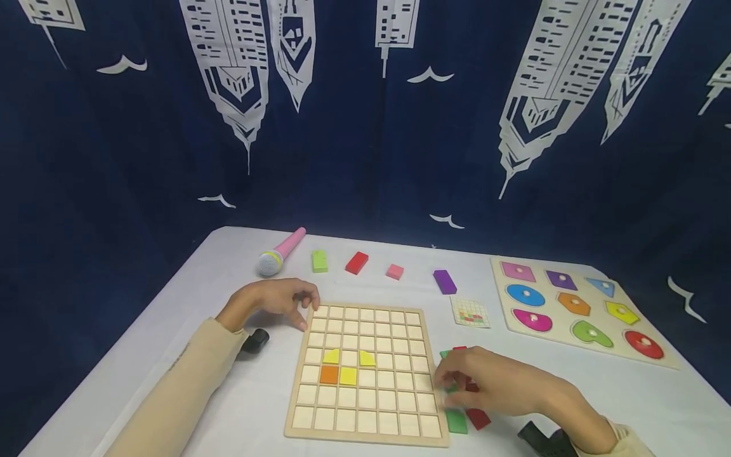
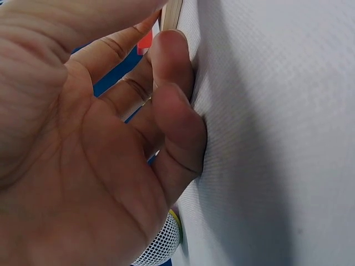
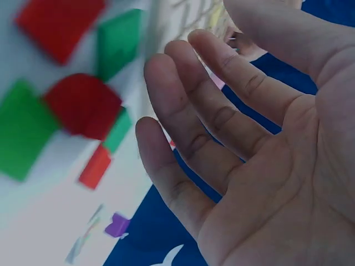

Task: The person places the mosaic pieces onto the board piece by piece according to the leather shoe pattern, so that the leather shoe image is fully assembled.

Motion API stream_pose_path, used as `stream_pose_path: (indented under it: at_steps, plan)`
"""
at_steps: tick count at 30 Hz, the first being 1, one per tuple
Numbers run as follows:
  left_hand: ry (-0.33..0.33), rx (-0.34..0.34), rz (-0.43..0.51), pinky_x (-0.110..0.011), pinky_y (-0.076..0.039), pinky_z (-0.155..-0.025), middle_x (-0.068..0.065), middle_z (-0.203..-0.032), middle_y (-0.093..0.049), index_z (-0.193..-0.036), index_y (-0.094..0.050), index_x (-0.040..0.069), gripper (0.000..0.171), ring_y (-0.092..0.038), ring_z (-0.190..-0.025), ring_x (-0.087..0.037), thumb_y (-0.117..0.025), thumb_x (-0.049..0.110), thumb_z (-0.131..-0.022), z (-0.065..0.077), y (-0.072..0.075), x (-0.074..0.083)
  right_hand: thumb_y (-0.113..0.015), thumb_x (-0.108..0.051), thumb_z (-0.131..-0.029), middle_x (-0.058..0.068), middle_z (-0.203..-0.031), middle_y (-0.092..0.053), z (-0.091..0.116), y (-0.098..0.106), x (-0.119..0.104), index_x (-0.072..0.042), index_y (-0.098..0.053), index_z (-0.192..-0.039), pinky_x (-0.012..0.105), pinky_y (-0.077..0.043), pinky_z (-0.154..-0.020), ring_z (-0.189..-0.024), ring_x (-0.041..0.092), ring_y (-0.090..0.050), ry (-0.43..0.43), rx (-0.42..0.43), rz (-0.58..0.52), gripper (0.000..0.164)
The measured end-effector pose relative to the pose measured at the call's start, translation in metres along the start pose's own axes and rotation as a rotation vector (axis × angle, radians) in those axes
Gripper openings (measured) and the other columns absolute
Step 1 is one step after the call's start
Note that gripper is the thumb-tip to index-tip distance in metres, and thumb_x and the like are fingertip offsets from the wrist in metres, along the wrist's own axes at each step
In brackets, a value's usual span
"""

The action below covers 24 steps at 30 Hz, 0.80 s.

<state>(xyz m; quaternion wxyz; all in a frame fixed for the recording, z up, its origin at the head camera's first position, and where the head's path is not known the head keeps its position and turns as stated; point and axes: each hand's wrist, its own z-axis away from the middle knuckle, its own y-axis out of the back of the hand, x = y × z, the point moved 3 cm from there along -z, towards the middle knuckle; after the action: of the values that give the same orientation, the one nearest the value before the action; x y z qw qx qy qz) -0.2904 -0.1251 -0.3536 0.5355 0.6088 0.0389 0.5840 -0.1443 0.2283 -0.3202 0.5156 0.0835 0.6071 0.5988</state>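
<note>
A wooden grid board (image 1: 365, 438) lies on the white table with an orange square tile (image 1: 329, 374) and a yellow square tile (image 1: 348, 376) in its cells. Two cut-shaped yellow tiles (image 1: 367, 359) sit one row above. At the board's far left corner, my left hand (image 1: 274, 297) holds the edge between thumb and fingers. My right hand (image 1: 502, 381) hovers beside the board's right edge, over loose green tiles (image 1: 457, 420) and red tiles (image 1: 478, 417). Nothing shows between its slightly bent fingers (image 3: 166, 91); the hand partly hides those tiles in the head view.
A toy microphone (image 1: 280, 252), a light green block (image 1: 320, 261), a red block (image 1: 356, 263), a pink block (image 1: 395, 271) and a purple block (image 1: 445, 282) lie behind the board. A pattern card (image 1: 471, 312) and a shape puzzle (image 1: 548, 324) are at the right.
</note>
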Motion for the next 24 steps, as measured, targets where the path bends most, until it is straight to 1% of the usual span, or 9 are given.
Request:
stream_pose_path:
  at_steps: [5,12,19,24]
  plan:
    - [0.006,-0.004,0.016,-0.031,-0.035,-0.072,-0.005,-0.094,-0.052,-0.101,-0.064,0.013,0.039,-0.042,-0.079,-0.018,-0.088,0.009,-0.070,0.000,-0.002,-0.002,-0.074,-0.038,-0.089,-0.016,-0.083,-0.057,0.009,-0.008,0.010,-0.027,-0.069,-0.108,0.020,-0.046,-0.068,-0.077,0.000,-0.053,-0.060,0.017,0.013,0.023]
    - [0.015,0.002,0.006,-0.031,-0.035,-0.073,-0.004,-0.094,-0.052,-0.101,-0.064,0.014,0.039,-0.042,-0.079,-0.018,-0.088,0.009,-0.070,0.001,-0.002,-0.001,-0.077,-0.038,-0.086,-0.013,-0.087,-0.054,0.015,-0.015,0.020,-0.032,-0.068,-0.104,0.021,-0.042,-0.068,-0.081,0.002,-0.052,-0.121,0.041,0.063,0.021]
    - [0.005,0.009,0.002,-0.031,-0.035,-0.072,-0.006,-0.094,-0.053,-0.101,-0.064,0.013,0.038,-0.042,-0.077,-0.018,-0.087,0.008,-0.071,0.002,-0.001,0.001,-0.077,-0.039,-0.085,-0.016,-0.088,-0.053,0.015,-0.015,0.024,-0.034,-0.066,-0.103,0.021,-0.042,-0.070,-0.083,0.002,-0.050,-0.122,0.063,0.102,0.021]
    - [0.014,0.012,0.001,-0.031,-0.035,-0.072,-0.005,-0.094,-0.053,-0.101,-0.064,0.013,0.039,-0.042,-0.078,-0.018,-0.087,0.008,-0.071,0.001,0.000,0.001,-0.077,-0.038,-0.086,-0.016,-0.088,-0.053,0.015,-0.014,0.026,-0.035,-0.065,-0.103,0.021,-0.042,-0.070,-0.084,0.002,-0.050,-0.110,0.077,0.114,0.020]
